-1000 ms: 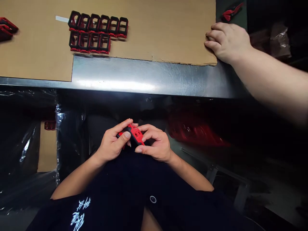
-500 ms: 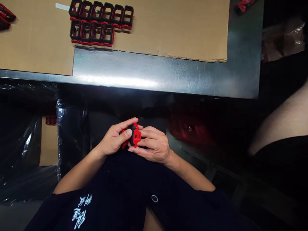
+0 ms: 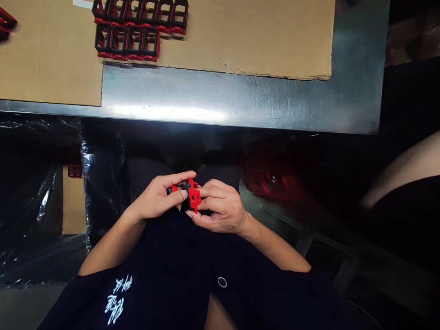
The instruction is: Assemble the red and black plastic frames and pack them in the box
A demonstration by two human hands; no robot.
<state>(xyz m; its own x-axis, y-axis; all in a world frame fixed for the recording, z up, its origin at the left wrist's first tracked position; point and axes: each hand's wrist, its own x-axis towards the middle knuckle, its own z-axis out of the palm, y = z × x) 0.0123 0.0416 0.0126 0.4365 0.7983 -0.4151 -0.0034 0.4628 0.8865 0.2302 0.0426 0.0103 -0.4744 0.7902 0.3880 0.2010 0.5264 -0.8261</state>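
You hold the red and black part [image 3: 194,198] over your lap, off the near edge of the desk [image 3: 223,98]. Your left grip [image 3: 158,197] is closed on its left side, thumb against the black edge and index finger stretched to the far end. Your right grip [image 3: 223,207] pinches it from the other side, thumb at the near end, fingers bent against the red face. Another bit of red and black [image 3: 173,189] shows behind your left thumb; I cannot tell whether it is the same piece.

Cardboard [image 3: 257,41] covers much of the desk, and on it ten frames [image 3: 142,42] stand in two rows, six behind and four in front. A white strip [image 3: 82,3] lies beside the back row. Red pieces [image 3: 6,23] are cut off at the far left. Plastic sheet [image 3: 29,201] hangs below the desk on your left. Another person's blurred arm [image 3: 409,165] enters at the right.
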